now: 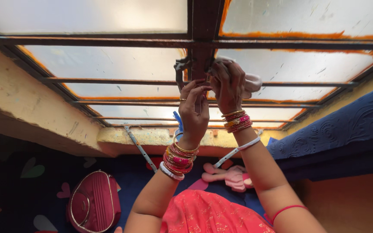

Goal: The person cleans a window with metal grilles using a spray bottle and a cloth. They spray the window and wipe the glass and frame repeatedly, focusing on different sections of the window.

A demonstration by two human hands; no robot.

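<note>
Both my hands are raised to the dark central frame (203, 26) of a frosted window. My left hand (194, 105) has its fingers pinched together at the frame, beside a small metal latch (180, 67); what it pinches is too small to tell. My right hand (229, 84) is closed on a pale cloth (251, 82) pressed against the frame. Both wrists carry stacks of pink, red and gold bangles (178, 157).
Horizontal metal bars (109, 80) cross the frosted panes. A yellow plastered sill (152, 137) lies below. A maroon handbag (93, 203) and a pink soft toy (232, 177) rest on a dark blue cloth with hearts. A dark blue textured cloth (346, 125) hangs at right.
</note>
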